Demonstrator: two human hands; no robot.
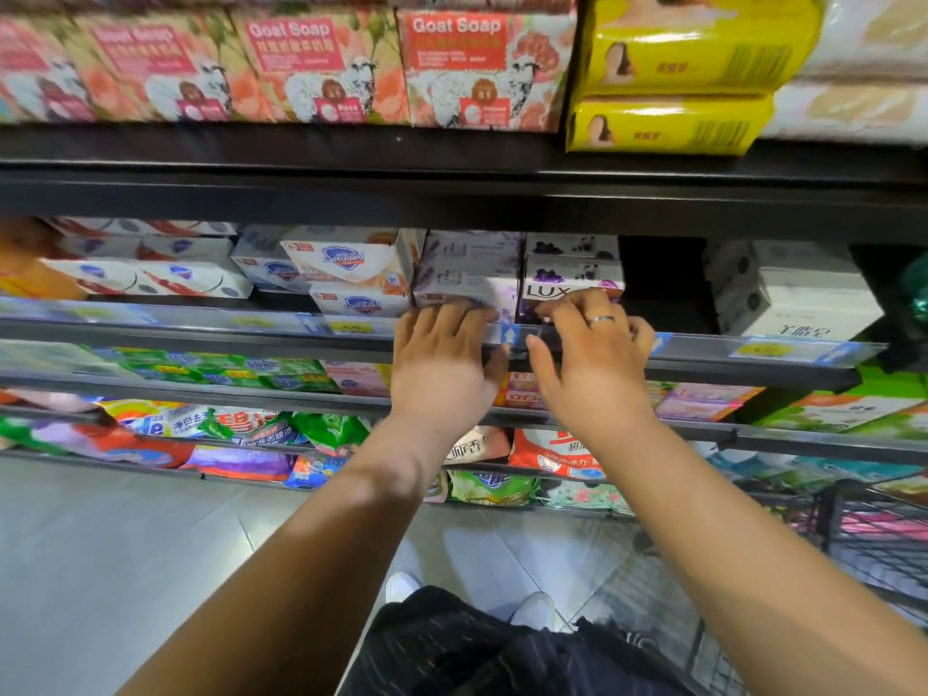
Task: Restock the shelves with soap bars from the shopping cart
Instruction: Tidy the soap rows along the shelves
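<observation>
Reaching over the shelf rail [201, 328] with both hands; pressing the left hand [442, 354], fingers nearly straight, against the front of a pale soap box [467, 286] on the middle shelf; touching the purple soap box [552, 276] just beside it with the right hand [592, 354], fingertips lightly bent, nothing gripped; cart [879, 535] low on the right.
</observation>
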